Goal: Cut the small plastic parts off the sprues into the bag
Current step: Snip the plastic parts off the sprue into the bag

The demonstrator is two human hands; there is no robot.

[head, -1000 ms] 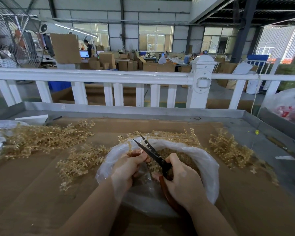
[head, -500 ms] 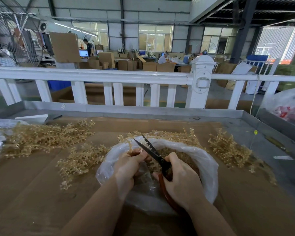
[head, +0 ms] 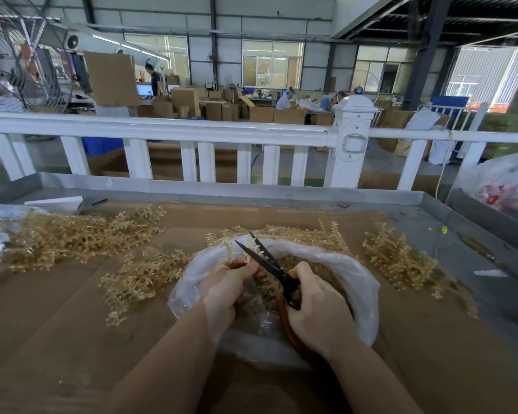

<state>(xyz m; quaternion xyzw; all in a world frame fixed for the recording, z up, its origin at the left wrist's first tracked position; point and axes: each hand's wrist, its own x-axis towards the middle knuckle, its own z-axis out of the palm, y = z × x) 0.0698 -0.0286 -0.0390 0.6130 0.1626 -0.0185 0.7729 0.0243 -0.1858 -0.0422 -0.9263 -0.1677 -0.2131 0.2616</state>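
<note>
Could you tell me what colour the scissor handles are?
Reddish-brown, under the right hand; scissors, head view.

A white railing with square balusters and a domed post (head: 355,130) runs across the view behind the grey metal-rimmed worktable (head: 251,194). Beyond it lies a grey-walled factory hall with bright paned windows (head: 272,65), stacked brown cardboard boxes (head: 189,101), a large wire-caged fan (head: 15,55) at left and dark steel columns (head: 419,55).
</note>
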